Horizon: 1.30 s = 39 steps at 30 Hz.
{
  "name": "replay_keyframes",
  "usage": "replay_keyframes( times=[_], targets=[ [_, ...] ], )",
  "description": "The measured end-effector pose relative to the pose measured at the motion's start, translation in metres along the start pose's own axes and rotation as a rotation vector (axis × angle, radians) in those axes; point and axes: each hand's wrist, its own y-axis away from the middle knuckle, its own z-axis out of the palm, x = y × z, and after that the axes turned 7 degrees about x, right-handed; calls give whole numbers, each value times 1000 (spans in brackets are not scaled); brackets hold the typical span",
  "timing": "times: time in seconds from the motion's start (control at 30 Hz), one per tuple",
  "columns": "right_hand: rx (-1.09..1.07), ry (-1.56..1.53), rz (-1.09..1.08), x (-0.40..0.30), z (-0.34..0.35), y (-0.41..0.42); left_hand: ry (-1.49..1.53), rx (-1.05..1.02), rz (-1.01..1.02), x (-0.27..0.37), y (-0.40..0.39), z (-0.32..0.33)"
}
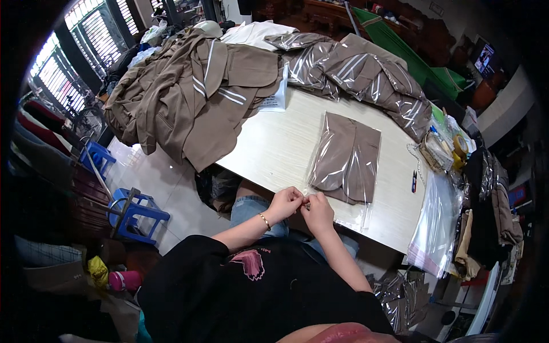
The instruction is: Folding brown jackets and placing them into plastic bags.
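Note:
A folded brown garment (343, 150) lies on the table in a clear plastic bag (372, 171), right in front of me. My left hand (286, 203) and my right hand (318, 213) meet at the table's near edge, fingertips almost touching. Both pinch the bag's near left corner between thumb and finger. My fingers cover most of that corner, and any finer detail there is too small to tell. The bag's near edge extends past the garment towards the table edge.
Brown garments with white stripes (171, 98) are heaped at the left of the table (266, 141). Bagged garments (360, 73) line its far side. To the right lie a pen (414, 182), flat plastic bags (437, 223) and tape rolls (460, 145). Blue stools (139, 214) stand left.

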Motion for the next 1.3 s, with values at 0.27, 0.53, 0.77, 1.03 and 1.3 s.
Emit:
replay_keyframes(
  times=[0.27,0.53,0.77,1.03,1.3],
  targets=[
    [88,6,-84,8,12,10,68,-40,-42,-2,1,0],
    [345,141,-284,6,16,3,30,24,-62,-3,-1,0],
    [-228,-595,420,105,-155,20,-157,-47,13,2,-6,-34],
    [220,585,370,199,-188,105,-599,-14,404,40,-23,-67],
    [145,133,-151,127,-84,51,-713,-162,1084,31,-35,-43]
  ],
)
